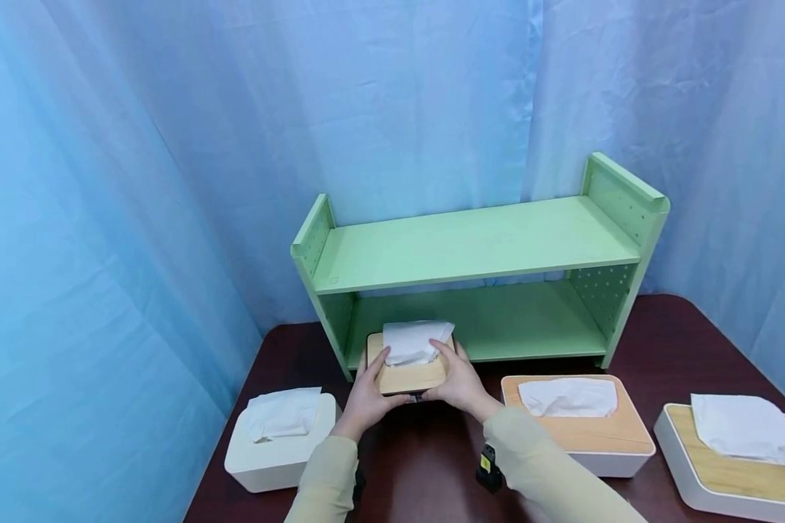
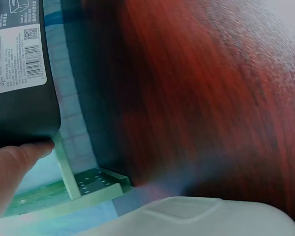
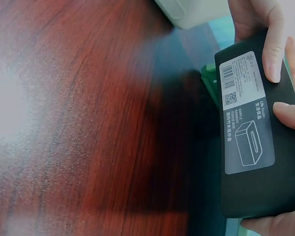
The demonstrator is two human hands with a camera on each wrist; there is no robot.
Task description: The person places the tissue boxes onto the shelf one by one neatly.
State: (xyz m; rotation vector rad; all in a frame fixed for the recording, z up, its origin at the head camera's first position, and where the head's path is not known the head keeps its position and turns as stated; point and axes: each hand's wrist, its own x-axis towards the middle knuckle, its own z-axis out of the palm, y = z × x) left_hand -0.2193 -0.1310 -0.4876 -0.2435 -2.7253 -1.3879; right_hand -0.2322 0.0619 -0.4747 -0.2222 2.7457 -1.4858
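Black and wood-topped, the tissue box (image 1: 400,378), long axis left to right, is held at its ends by left hand (image 1: 368,398) and right hand (image 1: 459,381), neither nearer, at the green shelf (image 1: 477,243)'s near side, left of its middle.
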